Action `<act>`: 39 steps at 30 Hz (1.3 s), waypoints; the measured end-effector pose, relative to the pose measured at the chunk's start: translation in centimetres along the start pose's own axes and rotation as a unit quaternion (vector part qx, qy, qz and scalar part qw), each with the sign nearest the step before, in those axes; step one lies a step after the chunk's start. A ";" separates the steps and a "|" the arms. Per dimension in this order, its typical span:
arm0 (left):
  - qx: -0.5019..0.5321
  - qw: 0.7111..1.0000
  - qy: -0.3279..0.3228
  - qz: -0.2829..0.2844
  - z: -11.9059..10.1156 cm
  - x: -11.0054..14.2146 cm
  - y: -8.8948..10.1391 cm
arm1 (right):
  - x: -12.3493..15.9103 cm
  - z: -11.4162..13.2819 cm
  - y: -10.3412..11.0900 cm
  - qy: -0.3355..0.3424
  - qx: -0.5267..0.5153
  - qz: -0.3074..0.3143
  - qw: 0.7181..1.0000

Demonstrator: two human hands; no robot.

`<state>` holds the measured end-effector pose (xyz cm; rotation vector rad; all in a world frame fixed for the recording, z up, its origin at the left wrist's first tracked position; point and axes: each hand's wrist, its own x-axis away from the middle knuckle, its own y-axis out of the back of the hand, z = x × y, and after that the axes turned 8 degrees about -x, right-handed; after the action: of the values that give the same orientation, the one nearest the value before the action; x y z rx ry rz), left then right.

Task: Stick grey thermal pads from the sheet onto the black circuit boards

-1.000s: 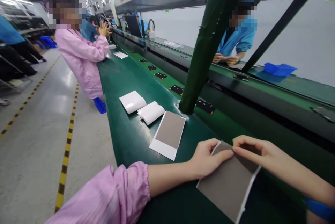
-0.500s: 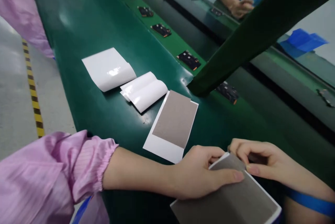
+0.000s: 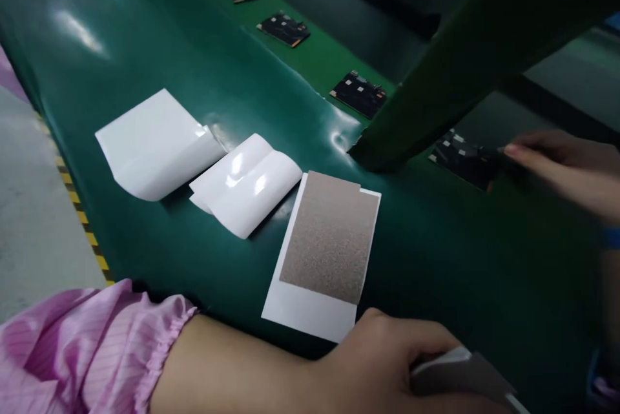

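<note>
At the bottom, my left hand [image 3: 387, 362] is closed round a grey sheet with white backing [image 3: 460, 375], its lower part cut off by the frame. My right hand [image 3: 566, 165], at the right edge, has thumb and finger pinched at the right end of a dark circuit board [image 3: 462, 159]. Shadow blurs the exact contact there. Just beyond my left hand lies another grey sheet on white backing paper [image 3: 329, 239], flat on the green table.
Two curled white sheets, one [image 3: 155, 143] farther left and one [image 3: 247, 185] nearer, lie on the green table [image 3: 159, 259]. Several circuit boards [image 3: 358, 92] line the green strip behind. A dark green slanted post [image 3: 436, 72] rises between the boards. Yellow-black floor tape [image 3: 92, 243] runs at left.
My right hand has left the grey sheet and moved up and right to the circuit board. My left hand keeps the sheet, now lower. The view has shifted closer to the table.
</note>
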<state>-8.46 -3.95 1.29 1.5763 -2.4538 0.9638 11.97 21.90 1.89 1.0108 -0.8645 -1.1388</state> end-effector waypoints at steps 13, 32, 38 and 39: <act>-0.106 0.992 0.065 -0.030 0.4 -0.2 -0.4 | -0.9 -3.5 1.4 0.071 -0.040 0.157 0.984; -0.118 0.987 0.000 -0.110 -1.1 0.0 -0.6 | 4.4 -1.3 3.0 0.014 -0.144 -0.022 0.989; -0.114 0.968 -0.093 -0.203 -1.8 -0.7 0.4 | 11.3 6.6 4.2 0.276 -0.225 0.060 0.933; -0.129 0.962 -0.111 -0.215 -1.8 -0.8 0.5 | 12.0 7.4 4.1 0.306 -0.228 0.072 0.922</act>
<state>-9.02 -2.22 2.22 2.0805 -2.1001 0.4015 8.86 9.23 8.64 0.8192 -0.1520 -0.7706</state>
